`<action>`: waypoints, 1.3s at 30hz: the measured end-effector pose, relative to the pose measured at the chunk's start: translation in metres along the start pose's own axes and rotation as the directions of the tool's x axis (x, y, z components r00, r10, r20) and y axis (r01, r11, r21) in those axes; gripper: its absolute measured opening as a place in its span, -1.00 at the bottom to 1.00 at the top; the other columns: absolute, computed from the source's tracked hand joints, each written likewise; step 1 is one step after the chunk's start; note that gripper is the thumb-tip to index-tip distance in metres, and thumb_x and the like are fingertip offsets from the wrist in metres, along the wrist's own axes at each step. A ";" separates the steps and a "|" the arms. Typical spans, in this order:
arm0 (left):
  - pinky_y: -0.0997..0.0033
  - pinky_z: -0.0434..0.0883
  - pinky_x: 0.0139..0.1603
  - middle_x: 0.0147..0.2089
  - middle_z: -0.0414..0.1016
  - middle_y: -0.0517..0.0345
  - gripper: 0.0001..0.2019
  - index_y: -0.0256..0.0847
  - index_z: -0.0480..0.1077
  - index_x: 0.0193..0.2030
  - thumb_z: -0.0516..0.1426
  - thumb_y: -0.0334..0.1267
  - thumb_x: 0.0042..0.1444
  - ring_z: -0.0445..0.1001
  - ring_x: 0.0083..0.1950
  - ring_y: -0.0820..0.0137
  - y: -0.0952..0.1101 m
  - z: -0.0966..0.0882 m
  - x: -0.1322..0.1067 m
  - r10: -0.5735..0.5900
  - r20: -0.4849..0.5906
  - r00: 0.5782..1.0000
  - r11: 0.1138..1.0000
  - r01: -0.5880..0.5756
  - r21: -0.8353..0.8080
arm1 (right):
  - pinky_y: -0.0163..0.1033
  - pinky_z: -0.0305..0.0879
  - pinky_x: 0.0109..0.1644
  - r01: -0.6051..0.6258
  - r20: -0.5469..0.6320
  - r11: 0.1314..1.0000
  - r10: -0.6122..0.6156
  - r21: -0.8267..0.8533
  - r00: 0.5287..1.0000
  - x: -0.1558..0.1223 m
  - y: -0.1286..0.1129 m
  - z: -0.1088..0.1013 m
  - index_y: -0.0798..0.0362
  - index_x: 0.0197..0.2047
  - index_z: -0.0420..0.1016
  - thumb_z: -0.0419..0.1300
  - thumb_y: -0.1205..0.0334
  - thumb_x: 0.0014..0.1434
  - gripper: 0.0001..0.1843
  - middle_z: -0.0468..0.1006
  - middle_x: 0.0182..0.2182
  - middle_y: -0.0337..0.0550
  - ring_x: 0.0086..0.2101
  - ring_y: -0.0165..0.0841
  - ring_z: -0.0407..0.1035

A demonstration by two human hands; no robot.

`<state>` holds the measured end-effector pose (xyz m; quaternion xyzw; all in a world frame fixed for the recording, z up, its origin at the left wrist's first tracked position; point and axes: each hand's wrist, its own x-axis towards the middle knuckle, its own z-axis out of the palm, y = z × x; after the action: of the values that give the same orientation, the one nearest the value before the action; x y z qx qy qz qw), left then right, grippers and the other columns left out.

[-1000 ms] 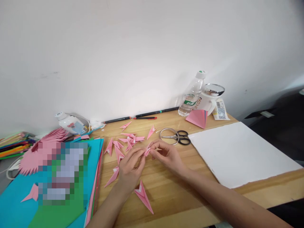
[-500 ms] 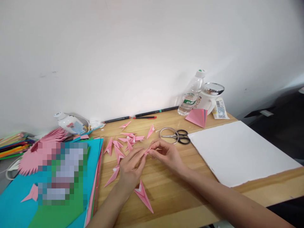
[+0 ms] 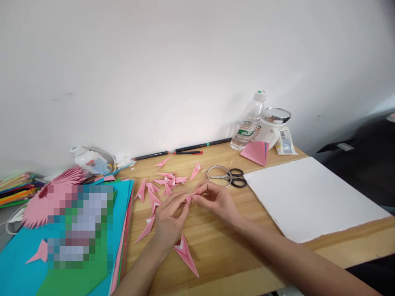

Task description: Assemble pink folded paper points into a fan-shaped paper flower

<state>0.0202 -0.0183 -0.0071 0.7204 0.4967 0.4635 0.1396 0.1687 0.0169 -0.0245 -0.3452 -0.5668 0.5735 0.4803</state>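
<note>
Between my two hands is a small folded pink paper piece (image 3: 190, 197), pinched at both ends above the wooden table. My left hand (image 3: 171, 213) grips its left side between thumb and fingers, which partly cover it. The thumb and forefinger of my right hand (image 3: 217, 200) are closed on the other end. Several pink folded paper pieces (image 3: 154, 200) with pointed tips lie scattered just beyond my left hand. Another pointed pink piece (image 3: 187, 255) rests on the table below my hands. Scissors (image 3: 237, 177) with black handles lie past my right hand, beside a metal ring (image 3: 219, 176).
A white board (image 3: 314, 201) covers the table's right. At the back stand a water bottle (image 3: 247, 123), a mug (image 3: 268, 129) and a pink paper cone (image 3: 256, 153). Pens (image 3: 191, 146) lie along the wall. On the left, a pleated pink ring (image 3: 40, 205) overlaps blue sheets (image 3: 18, 255).
</note>
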 end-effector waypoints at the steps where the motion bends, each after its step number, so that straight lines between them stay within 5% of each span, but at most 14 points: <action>1: 0.46 0.45 -0.32 -0.32 0.54 0.10 -0.89 -0.21 0.47 -0.31 0.11 -0.38 0.04 0.49 -0.32 0.40 0.000 0.000 0.001 -0.047 0.016 0.999 0.999 0.047 -0.024 | -0.36 0.23 -0.41 -0.010 -0.010 0.999 0.009 -0.032 1.000 0.000 0.000 0.000 0.11 -0.44 0.41 0.25 0.19 -0.01 -0.84 0.43 -0.46 -0.21 -0.47 -0.46 0.31; 4: 0.50 0.43 -0.40 -0.34 0.53 0.12 -0.89 -0.23 0.46 -0.33 0.10 -0.33 0.05 0.47 -0.38 0.42 0.000 -0.001 0.003 -0.220 0.112 0.969 0.965 0.233 -0.121 | -0.38 0.18 -0.50 -0.010 -0.044 0.988 0.003 -0.157 0.999 0.001 0.000 -0.002 0.11 -0.39 0.42 0.22 0.19 0.03 -0.85 0.42 -0.54 -0.24 -0.56 -0.48 0.26; 7: 0.50 0.42 -0.44 -0.37 0.52 0.13 -0.86 -0.25 0.47 -0.33 0.09 -0.29 0.06 0.46 -0.42 0.42 -0.001 -0.001 0.003 -0.335 0.206 0.919 0.905 0.375 -0.199 | -0.36 0.21 -0.46 0.158 -0.024 0.930 -0.176 -0.333 0.984 0.000 -0.001 -0.005 0.10 -0.40 0.43 0.19 0.28 0.07 -0.93 0.44 -0.55 -0.23 -0.52 -0.45 0.30; 10: 0.49 0.41 -0.41 -0.40 0.51 0.15 -0.87 -0.24 0.47 -0.37 0.10 -0.29 0.05 0.46 -0.40 0.41 -0.001 -0.002 0.004 -0.331 0.209 0.920 0.907 0.371 -0.198 | -0.32 0.27 -0.37 0.364 0.056 0.805 -0.384 -0.468 0.922 0.000 -0.002 -0.007 0.09 -0.43 0.44 0.15 0.36 0.10 -0.91 0.48 -0.48 -0.16 -0.44 -0.41 0.35; 14: 0.48 0.38 -0.35 -0.39 0.49 0.13 -0.85 -0.23 0.47 -0.38 0.08 -0.29 0.08 0.44 -0.36 0.41 -0.001 -0.002 0.004 -0.266 0.234 0.935 0.940 0.305 -0.152 | -0.35 0.32 -0.38 0.454 0.089 0.737 -0.478 -0.501 0.874 0.000 -0.001 -0.006 0.08 -0.40 0.47 0.16 0.37 0.10 -0.92 0.50 -0.45 -0.13 -0.43 -0.42 0.39; 32: 0.46 0.44 -0.34 -0.33 0.56 0.09 -0.84 -0.24 0.52 -0.29 0.13 -0.29 0.02 0.49 -0.33 0.37 -0.004 0.000 0.003 -0.383 0.254 0.888 0.851 0.446 -0.277 | -0.33 0.36 -0.33 0.536 0.137 0.686 -0.547 -0.492 0.826 0.004 0.002 -0.008 0.10 -0.34 0.49 0.14 0.43 0.09 -0.89 0.52 -0.41 -0.09 -0.39 -0.40 0.41; 39: 0.45 0.41 -0.28 -0.33 0.54 0.11 -0.85 -0.21 0.51 -0.31 0.11 -0.29 0.05 0.47 -0.29 0.38 -0.007 0.000 0.002 -0.303 0.240 0.923 0.913 0.353 -0.206 | -0.34 0.36 -0.34 0.516 0.151 0.714 -0.511 -0.473 0.846 0.004 0.001 -0.010 0.07 -0.34 0.48 0.17 0.38 0.09 -0.93 0.53 -0.42 -0.12 -0.39 -0.41 0.42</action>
<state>0.0163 -0.0127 -0.0108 0.6470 0.5330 0.4152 0.3533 0.1765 0.0235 -0.0257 -0.2830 -0.7699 0.2539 0.5125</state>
